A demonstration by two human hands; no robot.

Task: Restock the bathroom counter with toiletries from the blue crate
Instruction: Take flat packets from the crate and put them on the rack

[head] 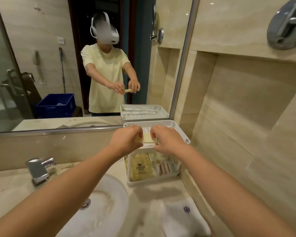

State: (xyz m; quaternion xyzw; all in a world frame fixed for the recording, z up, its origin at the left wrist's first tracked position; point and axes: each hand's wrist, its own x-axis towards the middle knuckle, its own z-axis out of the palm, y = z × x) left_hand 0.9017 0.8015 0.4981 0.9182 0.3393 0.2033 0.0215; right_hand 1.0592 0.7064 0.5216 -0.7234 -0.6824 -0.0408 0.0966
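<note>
Both hands meet above the back right corner of the marble-patterned bench (161, 190), each taking one end of a small, flat, pale yellow packet (148, 138). The left grip (126, 139) is curled closed round the packet's left end, knuckles up. The right grip (167, 141) pinches the right end between thumb and bent fingers. The packet lies level, just over the top tray of a white plastic organiser (181, 132) with rounded corners that stands against the mirror (58, 65) and the beige tiled side wall. Whether the packet touches the tray I cannot tell. Below the tray, the organiser's clear-fronted lower compartment shows upright sachets (140, 168), one pale yellow with a dark printed emblem and others slim and white with coloured stripes. Toward the bench's front right corner lies a folded white towel (183, 218), soft-looking, with a small purple flower stitched on it. A round, glossy white basin (106, 202) is sunk into the bench left of the organiser, and an angular chrome tap (38, 170) stands behind it. The blue crate (56, 106), ribbed plastic, appears only as a reflection in the mirror, standing in the room behind the person.
</note>
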